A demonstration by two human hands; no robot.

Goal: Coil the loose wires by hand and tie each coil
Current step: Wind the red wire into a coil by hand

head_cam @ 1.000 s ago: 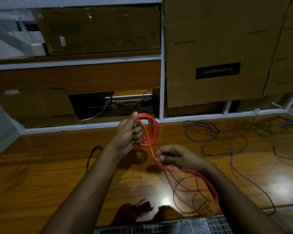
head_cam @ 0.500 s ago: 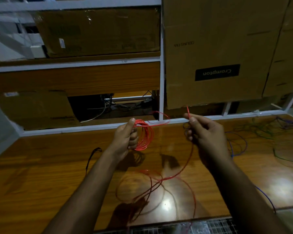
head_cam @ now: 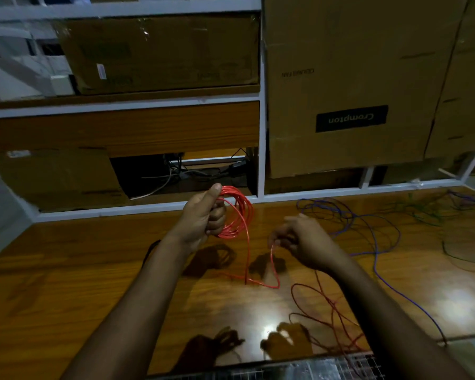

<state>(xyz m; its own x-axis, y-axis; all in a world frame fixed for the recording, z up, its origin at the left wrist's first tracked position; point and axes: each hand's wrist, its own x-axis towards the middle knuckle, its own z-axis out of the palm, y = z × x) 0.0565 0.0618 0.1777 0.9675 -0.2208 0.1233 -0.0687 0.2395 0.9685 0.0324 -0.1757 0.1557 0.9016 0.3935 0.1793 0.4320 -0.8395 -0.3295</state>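
The right hand point(head_cam: 303, 242) is motion-blurred at frame centre, so its grip on the red wire point(head_cam: 247, 242) can't be made out. Lower right, the red loops pass behind the forearm. The green wire point(head_cam: 450, 242) runs off the right edge.

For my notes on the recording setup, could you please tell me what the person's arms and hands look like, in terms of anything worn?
Both forearms are bare right up to the bottom edge of the head view, with no sleeves showing. The left hand and right hand wear no gloves. No watch, bracelet or ring is visible on either wrist or on the fingers, though the light is dim and the right hand is slightly blurred.
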